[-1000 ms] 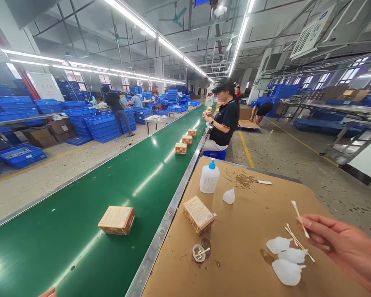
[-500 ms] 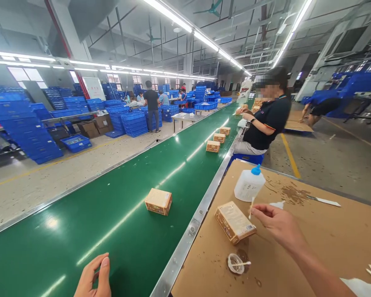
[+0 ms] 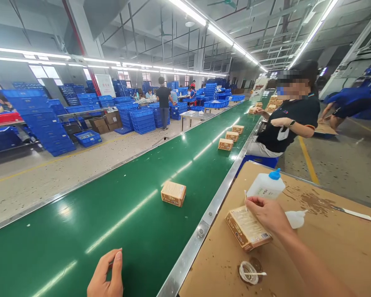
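Note:
Between thumb and fingers, my right hand (image 3: pixel 267 212) pinches a cotton swab (image 3: pixel 245 200), held upright over the far edge of a brown and cream printed box (image 3: pixel 249 229). That box lies tilted on the cardboard-covered table. My left hand (image 3: pixel 106 274) hovers above the green conveyor belt (image 3: pixel 111 214), its curled fingers meeting the thumb with nothing visible in them. Nearer to me than the box is a small clear dish (image 3: pixel 247 273), with a second cotton swab (image 3: pixel 256 274) across it. Just beyond my right hand stands a white bottle with a blue cap (image 3: pixel 266 184).
On the belt sits a similar box (image 3: pixel 173 193), with several more farther along. White tissue (image 3: pixel 296 218) and a white-handled blade (image 3: pixel 354 213) lie on the table. A metal rail (image 3: pixel 198 235) edges the belt. A seated co-worker (image 3: pixel 289 113) is beyond the table.
My right hand has brought the swab from beside the box to over its far edge. The view has turned slightly left. The co-worker has raised one forearm, with something white below the hand.

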Tool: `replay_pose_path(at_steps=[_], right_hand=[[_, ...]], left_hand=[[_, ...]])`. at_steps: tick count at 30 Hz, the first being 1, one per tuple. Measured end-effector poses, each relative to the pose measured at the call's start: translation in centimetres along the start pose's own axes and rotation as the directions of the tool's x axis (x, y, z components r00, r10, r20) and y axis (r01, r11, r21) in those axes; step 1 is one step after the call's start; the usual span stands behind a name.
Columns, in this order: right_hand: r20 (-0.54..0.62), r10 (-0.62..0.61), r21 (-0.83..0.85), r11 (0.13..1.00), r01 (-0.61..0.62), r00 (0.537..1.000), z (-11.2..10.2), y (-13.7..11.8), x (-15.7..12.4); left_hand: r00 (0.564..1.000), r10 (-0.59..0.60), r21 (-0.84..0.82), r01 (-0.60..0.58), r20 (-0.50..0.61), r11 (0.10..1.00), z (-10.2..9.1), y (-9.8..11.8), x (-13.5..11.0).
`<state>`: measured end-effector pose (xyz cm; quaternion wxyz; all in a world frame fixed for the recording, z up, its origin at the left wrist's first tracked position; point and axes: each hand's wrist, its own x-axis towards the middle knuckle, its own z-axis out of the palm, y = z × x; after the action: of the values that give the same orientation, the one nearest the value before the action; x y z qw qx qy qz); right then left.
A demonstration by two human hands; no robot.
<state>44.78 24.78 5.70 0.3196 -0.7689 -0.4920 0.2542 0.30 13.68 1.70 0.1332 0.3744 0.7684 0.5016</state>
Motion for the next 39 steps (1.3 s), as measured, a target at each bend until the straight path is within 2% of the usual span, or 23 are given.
replay_pose_path(at_steps=[5,11,17,21,27,30,35,39], right_hand=[[-0.015,-0.026,-0.049,0.998,0.025,1.000,-0.1,0.4,0.5],[0.020,-0.093,-0.096,0.991,0.094,0.995,0.7,0.2,0.6],[-0.014,-0.100,-0.168,0.981,0.096,0.995,0.9,0.0,0.6],[0.051,-0.145,-0.186,0.971,0.152,0.988,1.5,-0.9,0.2],[0.017,-0.062,-0.257,0.964,0.064,0.998,0.8,-1.8,0.0],[0.076,-0.066,-0.283,0.955,0.085,0.995,0.6,-2.1,-0.1],[0.190,-0.112,-0.307,0.937,0.168,0.975,1.6,-2.9,0.5],[0.234,-0.145,-0.307,0.927,0.215,0.961,1.9,-2.7,1.9]], left_hand=[[0.997,0.007,0.043,-0.011,0.074,0.999,-0.5,-0.3,0.7],[0.997,0.077,0.021,-0.077,0.009,0.997,-0.1,0.0,-0.4],[0.988,0.085,0.044,-0.091,0.126,0.995,-0.7,-1.9,0.8],[0.987,0.085,0.058,-0.093,0.138,0.994,-0.7,-2.0,0.9],[0.986,0.101,0.035,-0.107,0.136,0.994,-0.5,-1.5,0.4],[0.983,0.119,0.044,-0.127,0.142,0.991,-0.5,-1.7,0.6],[0.964,0.209,0.042,-0.219,0.167,0.975,-0.3,-1.3,0.6],[0.963,0.245,0.045,-0.251,0.111,0.967,-0.1,-0.6,0.3]])
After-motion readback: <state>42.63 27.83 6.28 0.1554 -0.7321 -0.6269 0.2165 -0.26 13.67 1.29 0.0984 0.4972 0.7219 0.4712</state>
